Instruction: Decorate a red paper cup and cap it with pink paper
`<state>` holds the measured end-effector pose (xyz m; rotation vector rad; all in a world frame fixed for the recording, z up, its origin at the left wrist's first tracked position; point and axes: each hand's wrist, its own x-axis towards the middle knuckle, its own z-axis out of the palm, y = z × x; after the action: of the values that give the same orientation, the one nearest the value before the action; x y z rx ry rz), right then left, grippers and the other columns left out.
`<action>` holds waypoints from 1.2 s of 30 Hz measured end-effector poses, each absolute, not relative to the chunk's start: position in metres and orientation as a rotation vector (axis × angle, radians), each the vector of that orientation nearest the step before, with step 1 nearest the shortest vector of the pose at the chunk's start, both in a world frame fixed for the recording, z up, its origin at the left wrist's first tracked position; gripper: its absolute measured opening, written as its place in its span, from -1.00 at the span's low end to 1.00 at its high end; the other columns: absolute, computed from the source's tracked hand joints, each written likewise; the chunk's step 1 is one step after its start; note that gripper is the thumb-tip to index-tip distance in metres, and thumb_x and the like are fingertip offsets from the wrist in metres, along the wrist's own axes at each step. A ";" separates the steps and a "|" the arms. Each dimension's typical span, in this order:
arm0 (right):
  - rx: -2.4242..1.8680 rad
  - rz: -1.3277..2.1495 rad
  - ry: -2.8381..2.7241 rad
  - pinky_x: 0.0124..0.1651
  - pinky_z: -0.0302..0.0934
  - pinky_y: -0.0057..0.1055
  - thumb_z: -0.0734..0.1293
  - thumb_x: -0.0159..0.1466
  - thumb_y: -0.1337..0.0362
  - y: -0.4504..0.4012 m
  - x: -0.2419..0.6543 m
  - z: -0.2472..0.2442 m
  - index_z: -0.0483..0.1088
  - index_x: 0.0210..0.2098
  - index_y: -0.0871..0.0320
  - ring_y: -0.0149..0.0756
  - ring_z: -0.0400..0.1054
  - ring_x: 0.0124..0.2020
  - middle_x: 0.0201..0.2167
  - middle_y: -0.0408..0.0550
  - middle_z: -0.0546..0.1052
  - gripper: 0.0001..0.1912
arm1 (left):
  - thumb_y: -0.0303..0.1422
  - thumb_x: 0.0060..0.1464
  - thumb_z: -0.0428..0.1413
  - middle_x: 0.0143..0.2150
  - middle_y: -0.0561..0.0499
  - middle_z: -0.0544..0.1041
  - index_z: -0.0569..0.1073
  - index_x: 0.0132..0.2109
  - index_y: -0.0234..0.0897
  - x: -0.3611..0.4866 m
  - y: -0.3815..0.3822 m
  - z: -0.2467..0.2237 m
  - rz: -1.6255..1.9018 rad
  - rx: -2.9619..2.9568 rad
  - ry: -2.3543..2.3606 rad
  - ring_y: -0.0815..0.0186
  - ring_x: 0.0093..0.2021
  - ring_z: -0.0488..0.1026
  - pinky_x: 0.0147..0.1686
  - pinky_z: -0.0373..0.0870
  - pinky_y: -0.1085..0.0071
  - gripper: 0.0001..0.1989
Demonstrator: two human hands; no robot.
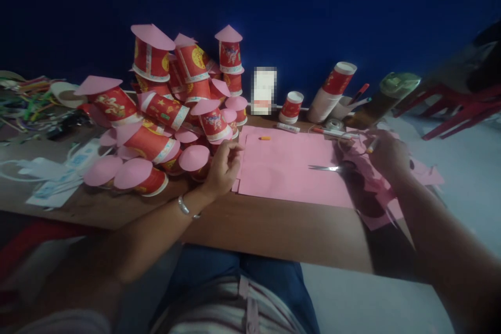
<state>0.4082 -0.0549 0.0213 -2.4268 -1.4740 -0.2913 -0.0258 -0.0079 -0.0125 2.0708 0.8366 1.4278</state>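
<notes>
Pink paper sheets lie flat on the table. At their left edge is my left hand, fingers curled, near the pink-topped red cups; whether anything is between its fingers is hidden. My right hand is at the right, above pink paper scraps, its fingers closed around a small yellow-and-white stick. Scissors rest on the sheets with their blades pointing left. A small orange cap lies near the sheets' back edge.
Behind the sheets stand a red cup and a leaning cup stack. A glue stick lies in front. A green-topped jar is at the back right. White cables and a power strip lie left, and red stools stand right.
</notes>
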 end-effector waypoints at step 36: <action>-1.467 -0.282 -2.278 -0.26 0.23 -0.30 0.17 0.49 0.27 -0.021 0.223 0.023 0.46 0.18 0.10 -0.13 0.45 -0.12 -0.08 0.10 0.60 -0.64 | -0.52 0.14 0.09 -0.20 -0.01 0.47 0.44 -0.09 -0.28 -0.024 -0.004 -0.010 1.238 2.125 0.945 0.40 -0.29 0.45 -0.32 0.43 0.47 -0.82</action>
<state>0.2225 -0.0210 0.0228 -1.4666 -2.2783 -0.2820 -0.0244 -0.0038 -0.0096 2.1251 0.9453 1.2380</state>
